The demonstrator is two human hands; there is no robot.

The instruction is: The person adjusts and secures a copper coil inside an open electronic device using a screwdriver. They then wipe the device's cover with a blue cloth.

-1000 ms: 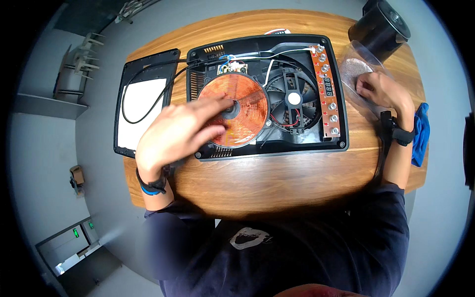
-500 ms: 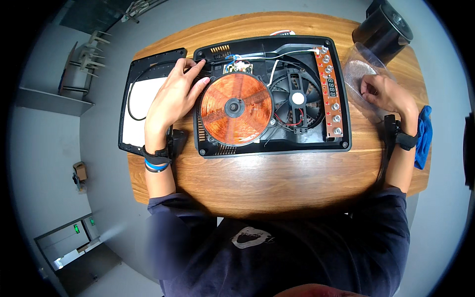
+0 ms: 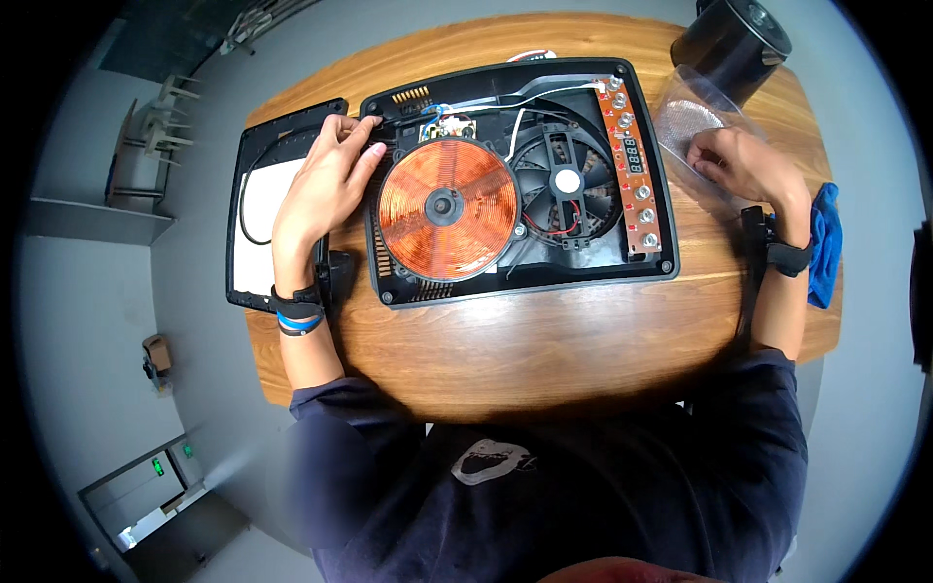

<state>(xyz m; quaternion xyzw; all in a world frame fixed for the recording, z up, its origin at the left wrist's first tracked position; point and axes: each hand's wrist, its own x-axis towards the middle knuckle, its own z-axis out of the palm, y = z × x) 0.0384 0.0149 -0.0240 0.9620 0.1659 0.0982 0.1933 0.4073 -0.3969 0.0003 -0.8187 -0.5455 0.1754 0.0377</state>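
Wooden tabletop (image 3: 544, 340) lies nearest the person, bare in front of the opened induction cooker (image 3: 515, 175), whose black base sits in the middle of it. A second ago the left hand (image 3: 326, 189) lay flat over the copper coil (image 3: 447, 207); it has since slid off to the left, so the coil is fully uncovered. Its fingers now rest loosely curled on the cooker's left rim, the fingertips (image 3: 364, 131) touching the back-left corner, just short of the small circuit board (image 3: 445, 126) and its wires; they grip nothing. That suggests attention has moved from the coil to that corner. Left of these fingers lies the removed top panel (image 3: 262, 219). The fan (image 3: 564, 185) and the orange control strip (image 3: 632, 165) sit to the coil's right. Farther right, the right hand (image 3: 743, 165) has hardly moved, its fingers bent down onto a clear plastic bag (image 3: 695, 121); whether they pinch it cannot be told. Beyond the bag stands a black cylinder (image 3: 734, 39); a blue cloth (image 3: 826, 243) lies by the right wrist.
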